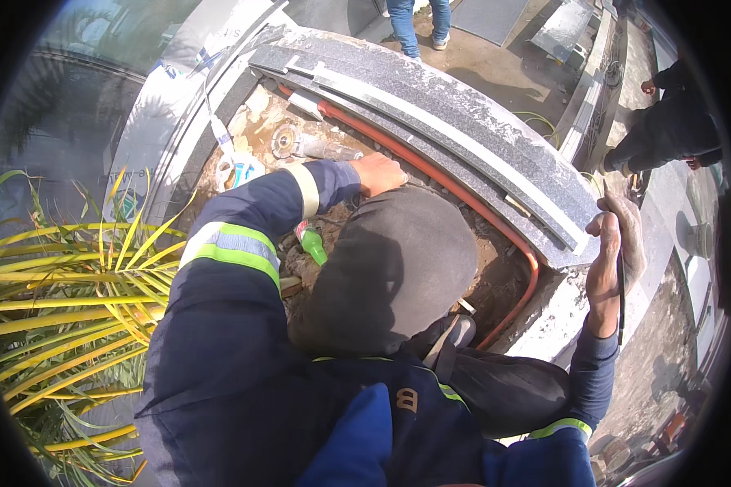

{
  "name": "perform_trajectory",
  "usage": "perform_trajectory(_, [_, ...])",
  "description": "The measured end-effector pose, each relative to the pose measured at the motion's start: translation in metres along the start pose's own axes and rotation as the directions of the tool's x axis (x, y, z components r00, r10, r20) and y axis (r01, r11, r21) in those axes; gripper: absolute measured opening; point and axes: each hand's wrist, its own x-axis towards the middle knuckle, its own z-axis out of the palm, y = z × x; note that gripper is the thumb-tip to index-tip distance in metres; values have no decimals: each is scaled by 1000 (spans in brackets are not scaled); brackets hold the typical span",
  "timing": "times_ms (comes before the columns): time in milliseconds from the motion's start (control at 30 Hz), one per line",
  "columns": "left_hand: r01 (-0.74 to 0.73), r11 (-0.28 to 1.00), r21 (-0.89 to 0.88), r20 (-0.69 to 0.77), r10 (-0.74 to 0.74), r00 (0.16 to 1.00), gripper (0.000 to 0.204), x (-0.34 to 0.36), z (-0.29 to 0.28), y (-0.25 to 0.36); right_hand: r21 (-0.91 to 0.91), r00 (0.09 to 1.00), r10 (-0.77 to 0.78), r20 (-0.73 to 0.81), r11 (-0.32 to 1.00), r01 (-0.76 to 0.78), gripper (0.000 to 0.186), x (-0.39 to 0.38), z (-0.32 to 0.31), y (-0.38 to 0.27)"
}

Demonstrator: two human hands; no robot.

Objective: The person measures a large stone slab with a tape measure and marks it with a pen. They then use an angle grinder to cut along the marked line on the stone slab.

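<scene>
My left hand (379,174) is closed in a loose fist just beyond my raised grey-trousered knee (398,260). Its fingers curl away from view, so anything inside them is hidden. Beside it lies a grey angle grinder (330,150) with a round disc, on the rubble. Out to the right, my right hand (613,258) is raised by the end of the granite ledge (463,122), dusty and with its fingers bent together. It holds a thin dark stick (621,304) that runs upright along the palm.
An orange pipe (455,188) runs inside the ledge, and a pale straight strip (439,134) lies on top. A green bottle (312,246) lies in the dirt. Yellow-green palm leaves (73,308) spread at left. Two people stand beyond, one in blue jeans (418,24), one in dark clothes (670,122).
</scene>
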Motion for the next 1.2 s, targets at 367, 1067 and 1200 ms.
perform_trajectory(367, [188, 883, -430, -111, -258, 960, 37, -30, 160, -89, -22, 852, 412, -324, 897, -442, 30, 1, -24, 24])
perform_trajectory(1067, [459, 691, -558, 43, -529, 848, 29, -130, 206, -114, 26, 308, 289, -907, 766, -642, 14, -104, 113, 160])
perform_trajectory(1200, [459, 687, -564, 40, -532, 846, 29, -133, 206, -112, -29, 329, 253, -910, 752, -658, 13, -96, 109, 156])
